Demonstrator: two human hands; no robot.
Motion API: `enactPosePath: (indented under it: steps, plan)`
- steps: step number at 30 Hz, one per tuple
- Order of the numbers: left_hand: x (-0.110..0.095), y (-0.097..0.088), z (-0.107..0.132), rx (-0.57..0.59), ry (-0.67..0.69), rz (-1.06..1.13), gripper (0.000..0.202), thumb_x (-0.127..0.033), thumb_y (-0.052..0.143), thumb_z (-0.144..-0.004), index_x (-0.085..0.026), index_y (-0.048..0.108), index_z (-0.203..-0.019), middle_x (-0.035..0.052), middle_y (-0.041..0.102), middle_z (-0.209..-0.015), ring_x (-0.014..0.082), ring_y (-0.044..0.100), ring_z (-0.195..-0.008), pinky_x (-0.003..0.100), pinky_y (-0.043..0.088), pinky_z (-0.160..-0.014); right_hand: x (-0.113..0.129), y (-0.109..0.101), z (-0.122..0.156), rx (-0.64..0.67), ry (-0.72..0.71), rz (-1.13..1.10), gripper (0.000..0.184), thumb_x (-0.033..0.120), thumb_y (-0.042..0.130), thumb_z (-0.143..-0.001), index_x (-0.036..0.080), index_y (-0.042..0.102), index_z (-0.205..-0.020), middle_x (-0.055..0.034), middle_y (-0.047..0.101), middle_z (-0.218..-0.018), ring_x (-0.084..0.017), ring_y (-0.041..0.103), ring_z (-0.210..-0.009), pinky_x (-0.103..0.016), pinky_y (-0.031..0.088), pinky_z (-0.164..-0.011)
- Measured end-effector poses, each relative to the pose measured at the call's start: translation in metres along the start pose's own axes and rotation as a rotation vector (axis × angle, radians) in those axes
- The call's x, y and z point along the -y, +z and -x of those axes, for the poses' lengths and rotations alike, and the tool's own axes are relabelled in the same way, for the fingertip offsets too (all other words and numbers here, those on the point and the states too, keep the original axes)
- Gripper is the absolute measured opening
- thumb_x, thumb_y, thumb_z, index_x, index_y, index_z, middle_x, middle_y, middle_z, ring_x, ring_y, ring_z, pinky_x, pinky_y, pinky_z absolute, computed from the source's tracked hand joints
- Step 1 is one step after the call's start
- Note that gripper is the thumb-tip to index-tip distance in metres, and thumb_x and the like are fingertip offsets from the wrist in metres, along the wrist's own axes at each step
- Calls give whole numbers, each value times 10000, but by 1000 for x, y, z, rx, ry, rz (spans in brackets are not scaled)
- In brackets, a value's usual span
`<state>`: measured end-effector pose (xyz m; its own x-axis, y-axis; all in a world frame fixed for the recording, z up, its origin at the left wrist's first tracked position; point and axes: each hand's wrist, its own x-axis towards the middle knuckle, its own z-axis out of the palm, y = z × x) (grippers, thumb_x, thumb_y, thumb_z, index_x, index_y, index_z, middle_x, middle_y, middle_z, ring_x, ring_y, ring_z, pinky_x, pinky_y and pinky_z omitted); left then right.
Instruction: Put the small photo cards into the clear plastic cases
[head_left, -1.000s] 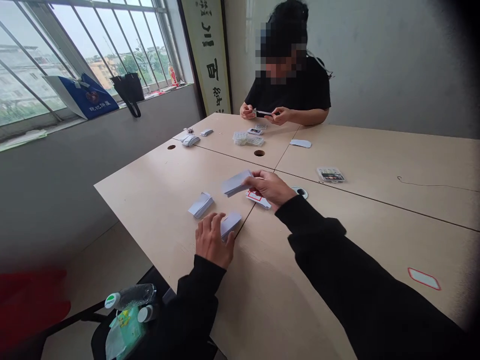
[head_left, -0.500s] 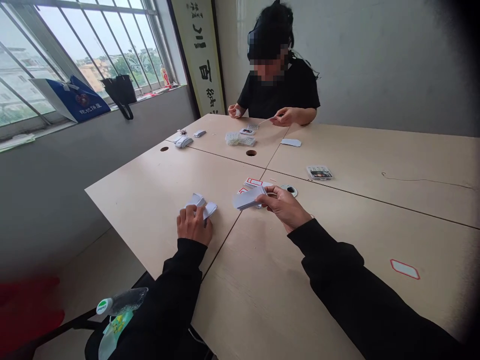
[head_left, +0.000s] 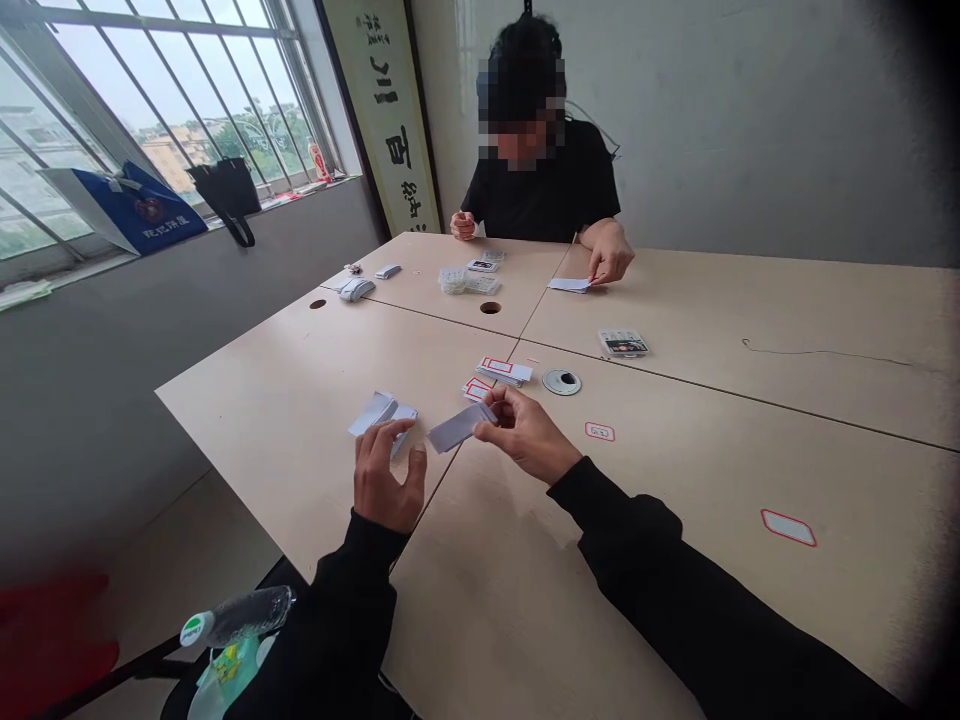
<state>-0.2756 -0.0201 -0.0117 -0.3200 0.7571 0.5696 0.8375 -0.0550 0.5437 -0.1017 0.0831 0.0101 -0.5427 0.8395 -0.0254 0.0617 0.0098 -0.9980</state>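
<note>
My right hand (head_left: 531,438) pinches a small stack of white paper cards (head_left: 454,430) by its right end, just above the table. Left of it, my left hand (head_left: 384,482) has thumb and fingers apart, the fingertips over the near side of a loose pile of white cards (head_left: 373,408). Whether those fingertips touch the pile I cannot tell. Just beyond my right hand lie white cards with red-framed labels (head_left: 504,370), some of them partly hidden behind it.
Across the table (head_left: 525,600) a person in black touches white cards (head_left: 568,285). Clear plastic boxes (head_left: 469,281), a flat box (head_left: 624,344), a round grommet (head_left: 562,382) and red-edged labels (head_left: 788,528) lie about. A bottle (head_left: 247,617) is at lower left.
My right hand has moved left with its card stack, toward my left hand. My left thumb and fingers have spread wider. The other person's hand has come down onto the cards there.
</note>
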Motion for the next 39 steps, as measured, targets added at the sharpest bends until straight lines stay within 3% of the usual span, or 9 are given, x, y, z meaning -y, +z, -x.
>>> enactPosePath:
  steps: [3,6,9,12,16,24,29,32,39]
  plan:
    - [-4,-9,-2,327,-88,338,495,-288,578,-800,-197,458,-1272,103,624,-1151,212,590,-1004,361,478,-794,2,8,3,151,-182,132,238,200,638,-654,202,487,-838,38,495,-747,-118,464,-678,-278,409,-655]
    - [0,-14,-5,483,-95,315,342,-268,594,-770,-188,594,-1102,66,686,-950,184,608,-827,326,463,-697,4,13,2,253,-341,276,209,160,626,-684,199,512,-854,20,540,-805,-127,480,-734,-290,413,-711]
    - [5,-13,-4,367,-31,189,158,-198,587,-762,-196,645,-909,25,658,-767,150,558,-659,288,443,-599,1,16,-4,322,-427,347,203,144,619,-718,198,521,-887,5,580,-866,-134,516,-768,-293,425,-730]
    - [8,-4,2,172,196,-13,204,-99,585,-727,-186,621,-908,46,643,-810,192,577,-752,325,484,-677,-11,16,-16,318,-540,440,196,94,590,-731,195,512,-880,-15,582,-885,-152,525,-810,-300,430,-744]
    - [10,7,8,142,364,-220,210,-48,564,-722,-169,596,-891,66,625,-800,222,537,-754,351,505,-686,-24,13,-26,335,-584,660,274,-6,559,-654,187,504,-841,-45,550,-891,-182,510,-858,-323,426,-787]
    - [4,6,10,232,340,-282,108,-166,569,-825,-186,586,-930,63,622,-837,226,518,-789,338,495,-714,-10,3,-20,445,-399,681,242,229,706,-705,204,538,-877,-40,568,-921,-196,531,-883,-327,436,-787]
    - [5,0,17,305,301,-238,222,-222,652,-779,-187,543,-969,63,603,-906,228,535,-844,355,492,-758,-13,6,-20,471,-408,700,155,143,657,-729,202,533,-800,-3,573,-790,-156,519,-751,-276,401,-680]
    - [10,2,20,255,291,-206,139,-221,620,-803,-202,558,-927,82,580,-1011,243,530,-933,388,480,-824,-18,9,-23,472,-481,728,142,122,646,-730,193,528,-767,-1,547,-762,-142,502,-719,-266,394,-672]
    - [16,13,20,209,212,-176,184,-110,530,-806,-203,531,-965,78,628,-991,231,590,-936,369,504,-818,-22,18,-36,391,-524,790,182,20,550,-702,185,549,-779,-46,578,-865,-190,536,-874,-307,426,-768]
